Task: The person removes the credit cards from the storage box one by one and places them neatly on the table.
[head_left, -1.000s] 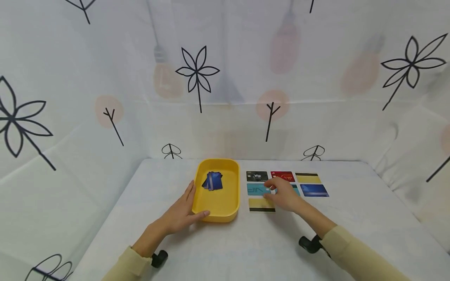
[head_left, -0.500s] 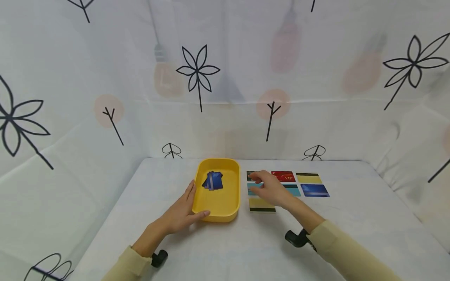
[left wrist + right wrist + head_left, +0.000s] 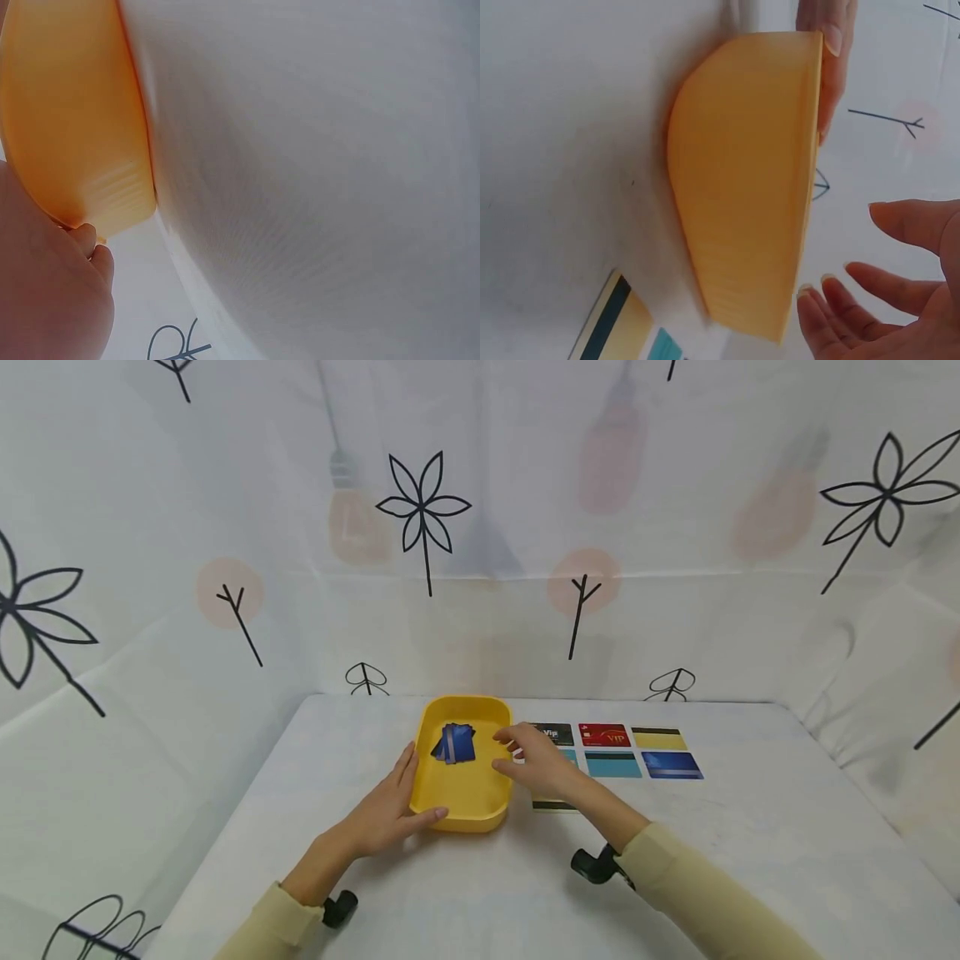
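Note:
A yellow plastic tray (image 3: 468, 793) stands on the table, and a small fanned pile of blue cards (image 3: 459, 744) lies inside it. My left hand (image 3: 382, 818) rests against the tray's left side, fingers fairly straight along the wall and thumb on the front rim. Over the right rim hovers my right hand (image 3: 540, 762), fingers loosely bent, thumb apart from them. The right wrist view shows no card between those fingers (image 3: 832, 315). Partly behind this hand are a black card (image 3: 557, 734), a teal card and a yellow striped card (image 3: 553, 807).
Right of the tray lie a red card (image 3: 604, 735), a yellow card (image 3: 658, 739), a teal striped card (image 3: 613, 765) and a blue card (image 3: 672, 766) in rows. A patterned white cloth (image 3: 487, 635) rises behind the table's back edge.
My right hand has moved left from above the cards to the tray's right rim, uncovering the red and teal striped cards. My left hand and the tray have stayed in place.

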Available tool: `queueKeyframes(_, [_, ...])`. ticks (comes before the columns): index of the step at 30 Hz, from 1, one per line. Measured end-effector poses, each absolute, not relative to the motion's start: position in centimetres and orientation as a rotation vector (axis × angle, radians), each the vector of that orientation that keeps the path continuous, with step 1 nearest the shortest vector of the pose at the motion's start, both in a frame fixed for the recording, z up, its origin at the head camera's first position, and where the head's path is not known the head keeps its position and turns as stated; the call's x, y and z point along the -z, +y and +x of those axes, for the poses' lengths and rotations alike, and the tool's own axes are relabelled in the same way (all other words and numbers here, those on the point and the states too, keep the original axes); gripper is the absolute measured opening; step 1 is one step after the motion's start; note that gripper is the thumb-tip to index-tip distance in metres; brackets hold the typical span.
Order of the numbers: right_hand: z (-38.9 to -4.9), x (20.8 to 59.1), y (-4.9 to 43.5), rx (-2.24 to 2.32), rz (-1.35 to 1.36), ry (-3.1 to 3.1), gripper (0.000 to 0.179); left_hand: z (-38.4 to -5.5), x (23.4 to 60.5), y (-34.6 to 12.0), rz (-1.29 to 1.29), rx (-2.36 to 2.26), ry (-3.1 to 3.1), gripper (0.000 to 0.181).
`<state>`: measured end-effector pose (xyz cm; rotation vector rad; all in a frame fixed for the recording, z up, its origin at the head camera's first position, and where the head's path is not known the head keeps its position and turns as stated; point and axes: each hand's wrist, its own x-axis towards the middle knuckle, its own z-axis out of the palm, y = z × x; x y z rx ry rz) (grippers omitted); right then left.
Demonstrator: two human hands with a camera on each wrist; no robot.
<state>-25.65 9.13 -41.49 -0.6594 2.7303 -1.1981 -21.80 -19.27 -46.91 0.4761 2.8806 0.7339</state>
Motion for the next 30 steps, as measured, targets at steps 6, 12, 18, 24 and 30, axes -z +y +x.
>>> queueKeyframes(6, [-25.8, 41.8, 7.7, 1.101, -0.614, 2.751, 0.039, -21.8, 46.7, -19.3, 0.472, -0.736, 2.881, 0.111])
queueKeyframes(12, [-25.9, 41.7, 6.4, 1.129, -0.635, 2.712, 0.041, -21.9, 46.8, -19.3, 0.475, -0.74, 2.885, 0.111])
queueKeyframes(18, [-26.3, 42.2, 4.3, 1.166, -0.624, 2.68, 0.05, -22.0, 46.8, -19.4, 0.479, -0.729, 2.886, 0.112])
queueKeyframes(24, [-27.0, 42.9, 2.1, 1.209, -0.473, 2.668, 0.068, -22.0, 46.9, -19.6, 0.508, -0.738, 2.877, 0.112])
queueKeyframes(30, [-27.7, 43.9, 0.7, 1.203, -0.316, 2.689, 0.076, -21.9, 47.0, -19.7, 0.535, -0.757, 2.867, 0.112])
